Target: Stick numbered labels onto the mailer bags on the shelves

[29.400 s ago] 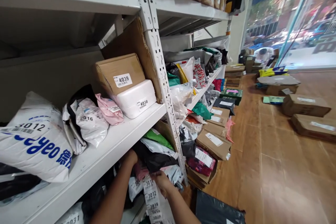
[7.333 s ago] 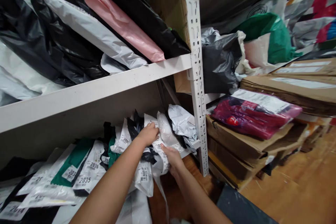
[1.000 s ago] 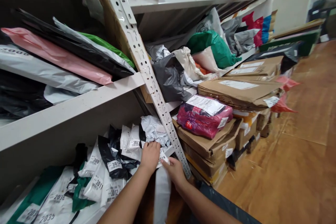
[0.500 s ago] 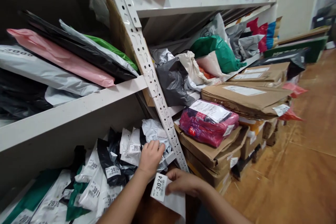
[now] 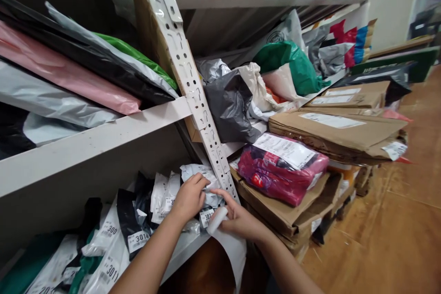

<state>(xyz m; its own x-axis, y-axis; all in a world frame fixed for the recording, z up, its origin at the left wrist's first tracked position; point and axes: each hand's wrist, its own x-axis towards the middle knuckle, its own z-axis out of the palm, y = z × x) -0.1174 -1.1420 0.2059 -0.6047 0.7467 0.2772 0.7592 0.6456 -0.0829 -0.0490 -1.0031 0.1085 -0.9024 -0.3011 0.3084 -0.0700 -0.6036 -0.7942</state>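
Observation:
My left hand [image 5: 188,197] rests on a whitish plastic mailer parcel [image 5: 196,172] at the right end of the lower shelf, fingers bent and pressed together against it. My right hand [image 5: 241,223] holds a white paper label strip [image 5: 234,255] whose upper end curls over and whose tail hangs down. Its index finger reaches to the same parcel, near my left fingertips. Just below, a number label [image 5: 206,217] beginning 302 shows, its last digit unclear. Left of my hand stand white parcels [image 5: 158,193] and a black parcel [image 5: 126,216] labelled 3014.
A perforated white upright post [image 5: 203,115] rises behind my hands. To its right, a magenta parcel [image 5: 282,165] lies on stacked flat cardboard parcels [image 5: 285,206] on the wooden floor [image 5: 379,229]. The shelf edge [image 5: 93,140] above holds pink, black and white mailers.
My right hand has moved up to the parcel beside my left hand. The strip's end, which showed a 3024 label, is now curled over. The view has shifted slightly.

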